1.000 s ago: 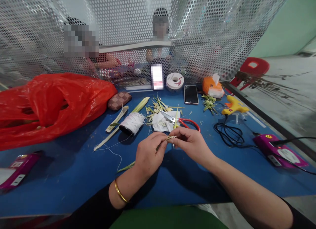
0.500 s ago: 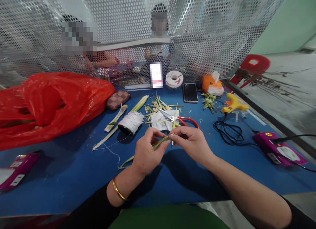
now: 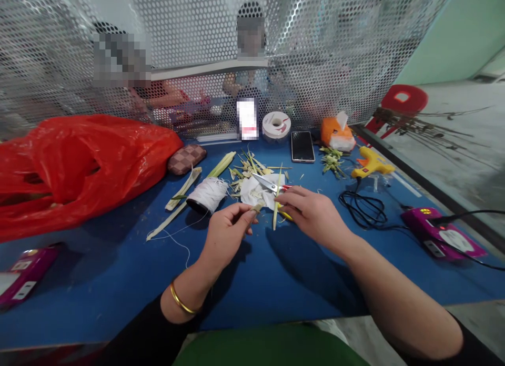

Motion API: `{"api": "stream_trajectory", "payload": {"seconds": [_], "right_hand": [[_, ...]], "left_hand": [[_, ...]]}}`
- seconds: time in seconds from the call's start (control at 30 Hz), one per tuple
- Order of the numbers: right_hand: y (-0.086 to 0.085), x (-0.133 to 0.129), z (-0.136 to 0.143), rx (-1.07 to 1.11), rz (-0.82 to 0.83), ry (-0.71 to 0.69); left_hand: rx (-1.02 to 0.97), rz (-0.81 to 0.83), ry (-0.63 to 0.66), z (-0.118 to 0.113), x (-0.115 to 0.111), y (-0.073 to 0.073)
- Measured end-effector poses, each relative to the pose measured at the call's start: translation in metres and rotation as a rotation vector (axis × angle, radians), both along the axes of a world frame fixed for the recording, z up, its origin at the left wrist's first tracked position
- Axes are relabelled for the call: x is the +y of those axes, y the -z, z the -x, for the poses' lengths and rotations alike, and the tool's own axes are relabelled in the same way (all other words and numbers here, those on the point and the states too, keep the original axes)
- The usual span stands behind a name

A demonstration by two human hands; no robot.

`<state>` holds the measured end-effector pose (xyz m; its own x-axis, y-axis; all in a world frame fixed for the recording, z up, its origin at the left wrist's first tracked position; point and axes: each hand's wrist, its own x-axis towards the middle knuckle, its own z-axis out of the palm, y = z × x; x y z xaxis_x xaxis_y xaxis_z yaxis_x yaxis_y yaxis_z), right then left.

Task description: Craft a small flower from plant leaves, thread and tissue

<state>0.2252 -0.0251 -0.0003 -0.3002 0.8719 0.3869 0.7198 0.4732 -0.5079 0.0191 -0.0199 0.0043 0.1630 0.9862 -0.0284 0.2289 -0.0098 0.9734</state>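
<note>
Head view: left hand (image 3: 225, 235) pinches plant strip (image 3: 258, 208); right hand (image 3: 315, 213) partly hides scissors (image 3: 269, 184), grip unclear.

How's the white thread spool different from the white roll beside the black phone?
The thread spool lies on its side, while the white roll lies flat, hole upward. The thread spool shows a dark end; the white roll has red markings. The thread spool is near the left hand, the white roll farther back. Both rest on the blue table.
</note>
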Motion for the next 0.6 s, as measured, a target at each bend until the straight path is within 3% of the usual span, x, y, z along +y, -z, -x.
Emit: {"api": "stream_trajectory", "payload": {"seconds": [0.1,0.2,0.27,0.37,0.5,0.6], "right_hand": [[0.006,0.005,0.0,-0.319,-0.043,-0.112],[0.014,0.006,0.009,-0.461,-0.06,-0.223],[0.016,0.007,0.013,-0.497,-0.11,-0.217],[0.013,0.006,0.008,-0.413,-0.315,-0.057],[0.001,-0.006,-0.008,-0.043,-0.738,0.262],[-0.006,-0.019,-0.012,0.089,-0.907,0.355]], "left_hand": [[-0.113,0.141,-0.05,0.0,0.003,-0.002],[-0.219,0.258,-0.067,0.001,0.005,-0.003],[-0.27,0.305,-0.07,0.001,0.006,-0.002],[-0.307,0.34,-0.065,0.003,0.007,-0.002],[-0.3,0.318,-0.043,0.003,0.006,0.001],[-0.259,0.259,-0.025,0.002,0.004,0.002]]}}
